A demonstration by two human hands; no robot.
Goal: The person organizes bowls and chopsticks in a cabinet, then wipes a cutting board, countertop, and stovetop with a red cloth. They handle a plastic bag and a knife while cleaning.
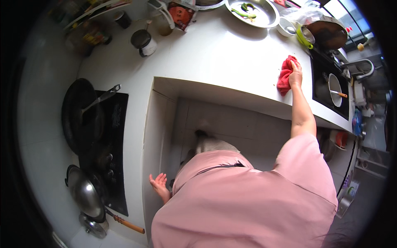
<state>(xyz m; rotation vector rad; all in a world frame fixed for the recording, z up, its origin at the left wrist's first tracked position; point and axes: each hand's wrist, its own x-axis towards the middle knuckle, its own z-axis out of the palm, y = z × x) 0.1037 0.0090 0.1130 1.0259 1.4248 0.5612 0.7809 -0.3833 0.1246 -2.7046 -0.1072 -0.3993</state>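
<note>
On the right part of the white countertop (217,55), my right hand (296,73) presses down on a crumpled red cloth (284,77), its arm stretched far out. A few small dark crumbs lie beside the cloth. My left hand (160,185) hangs at my side near the counter's lower left edge, fingers spread, with nothing in it. Beyond the cloth stand a steel basin (257,15) holding green vegetable pieces, a white bowl (286,28) with a spoon and a green-rimmed container (305,36).
A black cooktop (116,130) at left bears a dark wok (73,124) with a spatula; a steel wok (85,192) sits nearer. At right, a white pan (335,85) rests on another black cooktop (319,83). A pot (141,38) and a jug (164,28) stand at the back.
</note>
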